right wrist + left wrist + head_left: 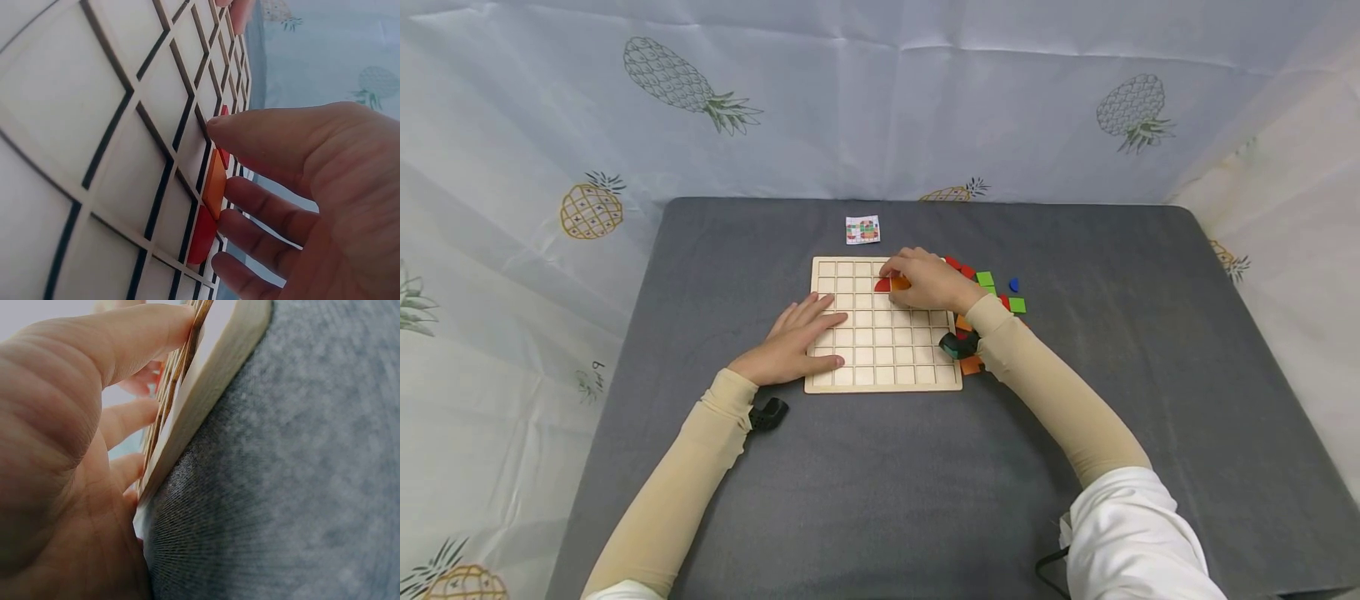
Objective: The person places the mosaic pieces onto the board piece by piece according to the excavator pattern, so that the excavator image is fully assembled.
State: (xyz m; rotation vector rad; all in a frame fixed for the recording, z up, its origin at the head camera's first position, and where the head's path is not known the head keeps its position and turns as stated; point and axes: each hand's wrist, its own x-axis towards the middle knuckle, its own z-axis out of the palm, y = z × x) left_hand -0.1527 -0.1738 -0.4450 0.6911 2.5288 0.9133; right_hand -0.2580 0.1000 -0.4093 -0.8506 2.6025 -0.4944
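A pale wooden grid board (865, 337) lies flat on the table. My left hand (792, 340) rests on its left edge with spread, straight fingers; in the left wrist view, the thumb (144, 337) reaches over the rim. Over the board's upper part, my right hand (931, 282) pinches a red curved-edge tile (882, 286) between thumb and index finger, low at the grid. The index fingertip is hidden behind the thumb in the right wrist view. Beside that tile lie an orange tile (215, 184) and another red curved-edge tile (201, 237), both in grid cells.
Loose red, orange and green tiles (985, 278) lie along the board's right side, partly under the right wrist. A blue piece (1014, 285) sits farther right. Behind the board is a small printed pattern card (862, 230). A pineapple-print cloth (865, 125) hangs behind the grey table (880, 483).
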